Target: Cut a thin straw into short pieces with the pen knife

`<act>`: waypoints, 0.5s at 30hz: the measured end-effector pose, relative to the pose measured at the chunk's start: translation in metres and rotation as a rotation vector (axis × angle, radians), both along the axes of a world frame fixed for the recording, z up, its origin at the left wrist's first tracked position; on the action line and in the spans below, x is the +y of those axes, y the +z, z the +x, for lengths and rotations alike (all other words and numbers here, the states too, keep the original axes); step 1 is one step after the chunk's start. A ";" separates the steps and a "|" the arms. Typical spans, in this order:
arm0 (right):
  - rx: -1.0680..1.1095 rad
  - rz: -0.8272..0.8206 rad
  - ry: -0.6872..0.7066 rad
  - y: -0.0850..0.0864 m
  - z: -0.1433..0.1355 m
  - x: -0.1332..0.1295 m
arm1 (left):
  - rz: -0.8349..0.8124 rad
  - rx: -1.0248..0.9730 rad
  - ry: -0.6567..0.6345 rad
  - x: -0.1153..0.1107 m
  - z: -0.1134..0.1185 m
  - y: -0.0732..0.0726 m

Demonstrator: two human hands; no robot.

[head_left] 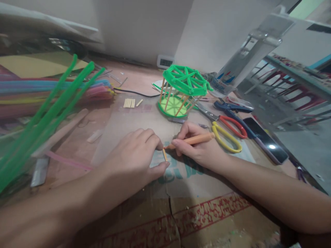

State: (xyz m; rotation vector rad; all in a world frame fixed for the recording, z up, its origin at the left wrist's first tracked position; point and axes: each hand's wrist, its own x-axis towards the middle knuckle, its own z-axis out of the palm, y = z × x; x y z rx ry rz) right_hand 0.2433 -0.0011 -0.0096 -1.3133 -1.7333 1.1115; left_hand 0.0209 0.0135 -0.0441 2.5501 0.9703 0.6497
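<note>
Between the thumb and fingertips of my left hand [137, 151] is a short wooden stick [165, 155], its face partly orange. My right hand [196, 144] grips an orange marker [199, 138], and the marker's tip touches the stick's far end. Both hands are low over a translucent sheet with blue lettering [178, 172]. Beyond them stands a green carousel-like frame [184, 81], with sticks as posts between its spoked top and round base. Several short pale sticks [129, 103] lie in a row to its left, with one loose stick [139, 102] beside them.
Scissors [227, 129] with red and yellow handles, blue-handled pliers [232, 107] and a phone [266, 141] lie at right. A clear bottle [240, 62] stands behind them. Green fuzzy stems [49, 120] and coloured bundles fill the left. A small digital clock [165, 61] stands by the wall.
</note>
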 end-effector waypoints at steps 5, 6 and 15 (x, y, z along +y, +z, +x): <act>0.020 -0.049 0.044 0.001 0.000 0.000 | 0.004 0.015 -0.003 0.002 0.001 0.000; 0.020 -0.047 0.043 0.001 0.000 0.000 | 0.005 0.015 -0.001 0.002 0.001 0.000; 0.007 -0.011 0.011 0.001 0.000 -0.001 | 0.071 0.056 -0.024 0.000 0.001 0.005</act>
